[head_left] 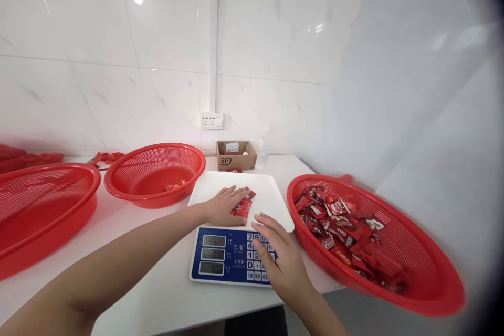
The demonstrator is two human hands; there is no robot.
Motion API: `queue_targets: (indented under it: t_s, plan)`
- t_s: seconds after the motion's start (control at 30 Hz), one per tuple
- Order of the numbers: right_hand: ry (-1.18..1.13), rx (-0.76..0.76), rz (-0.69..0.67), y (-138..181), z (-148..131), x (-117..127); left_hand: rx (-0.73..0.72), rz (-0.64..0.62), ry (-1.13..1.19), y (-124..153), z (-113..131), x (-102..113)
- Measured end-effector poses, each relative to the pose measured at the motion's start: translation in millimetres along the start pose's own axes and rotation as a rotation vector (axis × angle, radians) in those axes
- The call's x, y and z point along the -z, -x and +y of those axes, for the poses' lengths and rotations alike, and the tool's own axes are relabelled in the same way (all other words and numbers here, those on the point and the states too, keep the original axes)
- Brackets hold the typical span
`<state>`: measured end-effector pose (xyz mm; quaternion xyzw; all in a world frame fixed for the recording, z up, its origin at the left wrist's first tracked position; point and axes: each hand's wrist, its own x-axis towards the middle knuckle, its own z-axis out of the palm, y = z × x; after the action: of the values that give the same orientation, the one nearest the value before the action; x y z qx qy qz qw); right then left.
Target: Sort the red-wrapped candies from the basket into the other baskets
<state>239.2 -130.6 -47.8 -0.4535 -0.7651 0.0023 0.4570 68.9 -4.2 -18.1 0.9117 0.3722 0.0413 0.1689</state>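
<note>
A blue-faced electronic scale [220,260] with a white weighing tray [271,197] stands on the white table. My left hand [224,206] rests on the tray, fingers closed over a few red snack packets [244,203]. My right hand [281,257] lies flat and open over the scale's keypad, fingers spread, holding nothing. To the right, a red mesh basket [429,283] is piled with several red snack packets [346,231].
A second red basket [153,170] behind the scale holds a packet or two. A third red basket [43,210] sits far left. A small cardboard box [236,155] and a clear bottle [263,149] stand by the tiled wall. A wall socket [211,120] is above.
</note>
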Motion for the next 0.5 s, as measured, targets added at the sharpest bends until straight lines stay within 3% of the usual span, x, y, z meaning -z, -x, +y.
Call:
queue_targets:
  t_s: [0.17,0.4,0.5]
  plan:
    - [-0.02,-0.203,-0.025,-39.2,20.3,0.0,0.083,0.054,0.1,24.1,-9.2,19.3]
    - [0.133,-0.216,-0.516,-77.1,38.5,-31.4,0.127,0.166,0.112,39.0,-17.4,19.8]
    - [0.18,-0.244,-0.576,-83.5,43.0,-38.3,0.084,0.16,0.093,37.7,-22.9,16.6]
